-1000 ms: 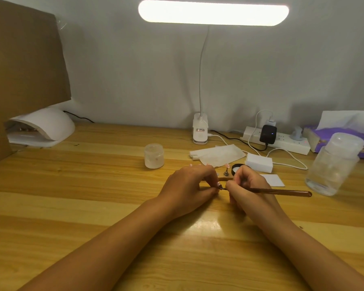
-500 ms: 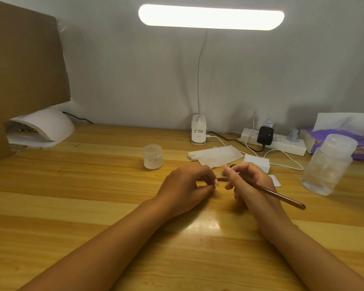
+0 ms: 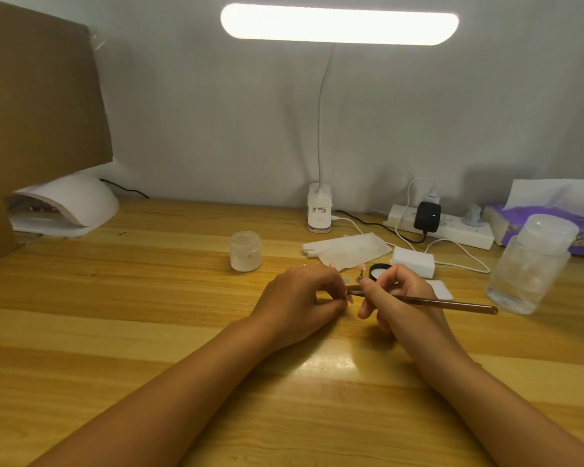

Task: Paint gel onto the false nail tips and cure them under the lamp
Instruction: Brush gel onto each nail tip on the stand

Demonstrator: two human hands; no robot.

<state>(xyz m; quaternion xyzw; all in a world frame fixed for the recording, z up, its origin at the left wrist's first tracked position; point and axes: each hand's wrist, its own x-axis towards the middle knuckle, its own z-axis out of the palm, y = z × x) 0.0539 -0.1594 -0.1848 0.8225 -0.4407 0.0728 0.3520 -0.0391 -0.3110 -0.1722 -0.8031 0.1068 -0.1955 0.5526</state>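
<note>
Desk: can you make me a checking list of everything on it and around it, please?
Surface: wooden desk, with a glare spot between the arms.
Job's things: brush, thin stick, black-rimmed pot, curing lamp at far left.
Clutter: frosted jar, clear bottle, white block, wipes, tissue pack.
Hands: left hand fingers pinch the thin stick; right hand holds the brush.
Cables: white lead and black lead by the power strip.
Surroundings: lit desk lamp, cardboard sheet, grey wall.

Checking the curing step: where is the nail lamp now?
Head view: the white nail lamp sits far left on the desk, beside the cardboard panel.
</note>
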